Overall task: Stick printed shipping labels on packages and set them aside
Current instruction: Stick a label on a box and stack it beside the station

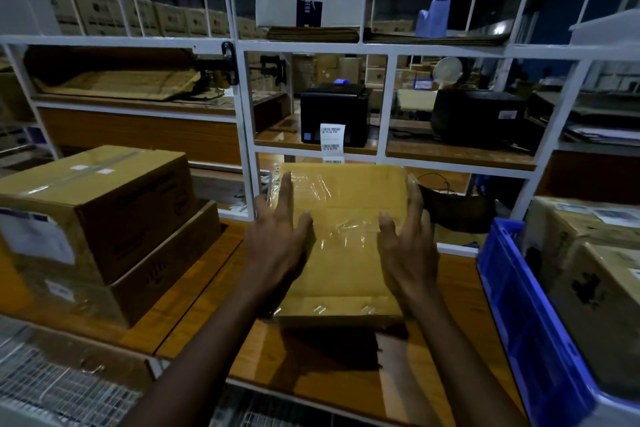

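Flat brown cardboard package wrapped in clear film (341, 236) sits on the wooden table (460, 291), straight in front of the black label printer (334, 114) — a strip of white printed labels (331, 139) hangs from it. Left hand (277, 246) and right hand (407, 246) are apart, fingers spread, pressed against the package's two sides. Right of the package, a blue plastic crate (519, 305) — holding brown cartons (595, 288).
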A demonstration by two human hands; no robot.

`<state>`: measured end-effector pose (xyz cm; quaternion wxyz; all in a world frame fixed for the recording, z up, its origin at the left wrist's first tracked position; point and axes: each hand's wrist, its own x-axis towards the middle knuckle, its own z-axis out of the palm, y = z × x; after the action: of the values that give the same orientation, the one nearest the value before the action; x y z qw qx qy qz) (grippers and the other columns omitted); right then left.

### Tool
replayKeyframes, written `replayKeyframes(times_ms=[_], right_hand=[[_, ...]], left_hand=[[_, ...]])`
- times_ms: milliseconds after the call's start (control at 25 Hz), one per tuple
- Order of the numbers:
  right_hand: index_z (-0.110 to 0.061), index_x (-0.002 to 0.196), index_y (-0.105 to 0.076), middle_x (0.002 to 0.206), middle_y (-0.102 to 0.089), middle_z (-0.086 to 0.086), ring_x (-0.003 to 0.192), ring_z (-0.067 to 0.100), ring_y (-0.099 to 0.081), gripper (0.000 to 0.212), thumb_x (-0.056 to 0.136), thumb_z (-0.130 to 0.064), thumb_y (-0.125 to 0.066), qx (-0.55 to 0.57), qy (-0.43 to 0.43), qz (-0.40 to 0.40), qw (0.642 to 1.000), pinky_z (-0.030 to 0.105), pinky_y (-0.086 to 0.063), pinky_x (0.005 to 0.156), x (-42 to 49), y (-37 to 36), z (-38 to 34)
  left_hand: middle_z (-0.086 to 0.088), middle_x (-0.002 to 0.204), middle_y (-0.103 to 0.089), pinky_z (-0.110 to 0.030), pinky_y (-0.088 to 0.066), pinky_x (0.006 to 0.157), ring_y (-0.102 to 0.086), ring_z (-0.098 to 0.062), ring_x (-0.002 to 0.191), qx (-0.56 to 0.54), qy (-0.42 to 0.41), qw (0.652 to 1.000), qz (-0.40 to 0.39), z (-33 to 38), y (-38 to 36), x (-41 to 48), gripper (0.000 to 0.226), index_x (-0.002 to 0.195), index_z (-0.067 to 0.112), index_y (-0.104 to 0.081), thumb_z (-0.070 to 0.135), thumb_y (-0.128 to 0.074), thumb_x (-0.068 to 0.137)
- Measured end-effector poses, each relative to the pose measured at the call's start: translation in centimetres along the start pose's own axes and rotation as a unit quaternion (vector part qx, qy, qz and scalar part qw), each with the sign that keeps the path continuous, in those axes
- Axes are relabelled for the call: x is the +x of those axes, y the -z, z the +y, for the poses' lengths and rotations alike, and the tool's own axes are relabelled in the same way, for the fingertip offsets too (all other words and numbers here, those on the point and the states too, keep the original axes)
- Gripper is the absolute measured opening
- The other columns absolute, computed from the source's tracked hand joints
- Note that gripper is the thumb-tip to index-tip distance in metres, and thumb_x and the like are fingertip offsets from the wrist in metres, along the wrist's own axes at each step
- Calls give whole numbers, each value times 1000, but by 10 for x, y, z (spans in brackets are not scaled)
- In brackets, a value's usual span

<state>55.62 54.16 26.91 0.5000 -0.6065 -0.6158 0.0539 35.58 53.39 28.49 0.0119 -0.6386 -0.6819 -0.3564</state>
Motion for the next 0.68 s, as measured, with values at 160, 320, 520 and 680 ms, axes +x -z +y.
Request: replayKeyframes(times_ms=[160,320,520,680], right_hand=[[-38,149,-19,150,-36,15,115,21,-47,67,87,-64,-23,139,-37,25,989,37,-44,83,-44,-18,28],[-22,121,-59,122,-59,12,111,28,-54,80,81,-81,-23,206,-126,-48,969,39,-43,89,-39,-20,50],[-28,133,-54,144,-40,7,118,22,-46,42,94,-44,-53,15,-118,-226,967,35,-42,89,-52,-36,48],[-27,153,-23,164,-2,5,148,36,-2,67,95,-59,-35,-211,-15,-323,923,60,-12,115,-65,-49,29]], left_hand=[[-10,119,-35,-30,-35,63,-43,-19,71,-126,-1,989,73,-25,-22,-41,68,153,40,7,48,-28,95],[-11,110,-41,-34,-35,69,-47,-26,80,-187,116,971,88,-55,-26,-53,60,151,29,-25,50,-24,95],[-14,135,-45,-34,-37,85,-47,-27,113,-37,102,987,-121,-86,-34,-66,48,129,21,-56,51,-39,95],[-10,162,-3,-58,-20,111,-13,-36,146,127,22,960,-249,-72,-35,-66,65,154,24,-15,53,-31,99]])
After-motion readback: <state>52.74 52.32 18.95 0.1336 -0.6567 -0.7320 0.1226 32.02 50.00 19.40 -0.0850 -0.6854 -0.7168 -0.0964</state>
